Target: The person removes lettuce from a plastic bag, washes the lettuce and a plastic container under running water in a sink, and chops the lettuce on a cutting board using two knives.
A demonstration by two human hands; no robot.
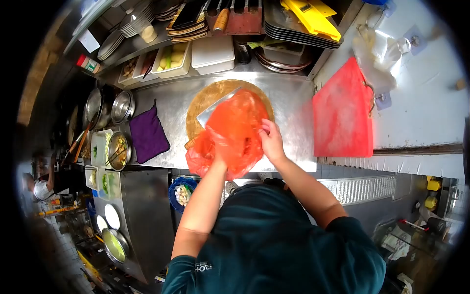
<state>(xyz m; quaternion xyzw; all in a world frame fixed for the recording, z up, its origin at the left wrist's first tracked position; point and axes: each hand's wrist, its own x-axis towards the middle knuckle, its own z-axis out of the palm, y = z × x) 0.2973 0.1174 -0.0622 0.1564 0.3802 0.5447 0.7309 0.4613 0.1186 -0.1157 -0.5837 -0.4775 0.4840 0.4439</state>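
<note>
A crumpled red plastic bag (235, 130) is held above a round wooden chopping board (196, 100) on the steel counter. My left hand (220, 160) reaches into the bag, and its fingers are hidden by the plastic. At the bag's right edge, my right hand (270, 139) has its fingers curled against the plastic, gripping it. Partly covered by the bag, a cleaver (205, 116) lies on the board, its wooden handle pointing to the lower left. What the bag contains, if anything, cannot be made out.
A purple cloth (149, 133) lies left on the counter. Food tubs (172, 60) and a lidded white container (213, 53) line the back. Red cutting boards (342, 112) hang at right. A blue-lined bin (176, 208) stands below the counter. Bowls and another person are at far left.
</note>
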